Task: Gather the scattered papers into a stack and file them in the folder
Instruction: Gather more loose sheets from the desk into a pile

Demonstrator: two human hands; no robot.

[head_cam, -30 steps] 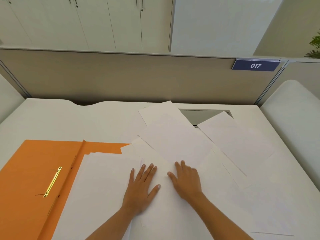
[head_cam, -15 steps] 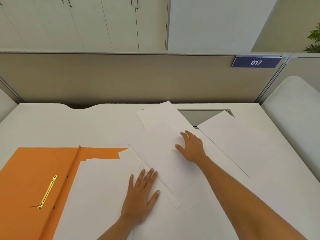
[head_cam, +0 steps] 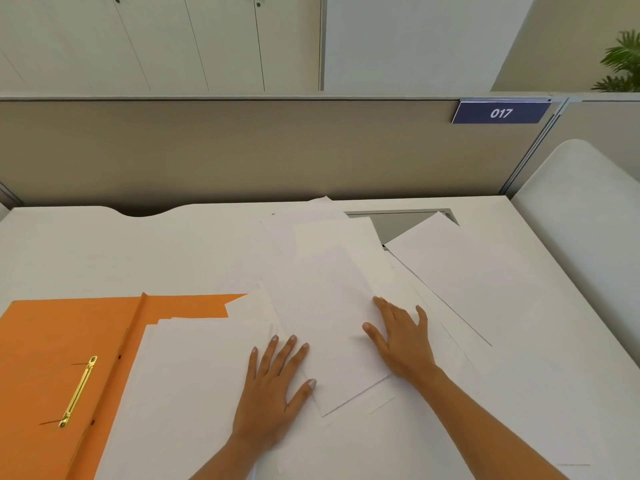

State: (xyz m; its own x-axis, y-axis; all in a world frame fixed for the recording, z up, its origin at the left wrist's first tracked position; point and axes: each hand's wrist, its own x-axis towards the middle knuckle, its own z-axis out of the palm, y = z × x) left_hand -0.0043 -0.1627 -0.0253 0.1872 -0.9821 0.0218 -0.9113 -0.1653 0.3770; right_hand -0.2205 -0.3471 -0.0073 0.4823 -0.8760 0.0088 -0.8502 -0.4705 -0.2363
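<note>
Papers (head_cam: 325, 306) overlap the folder's (head_cam: 52, 341) right edge; both hands (head_cam: 273, 382) press flat, gripping nothing.

One orange folder (head_cam: 52, 341) lies open on the one white desk (head_cam: 104, 244), with one brass fastener (head_cam: 79, 389) on it. Two hands — left hand (head_cam: 273, 386) and right hand (head_cam: 401, 337) — rest flat on the papers. The loose white sheets (head_cam: 322, 306) overlap too much for an exact count — at least six edges show. One blue number sign (head_cam: 500, 112) hangs on the partition, and one plant (head_cam: 623, 60) shows behind it.
</note>
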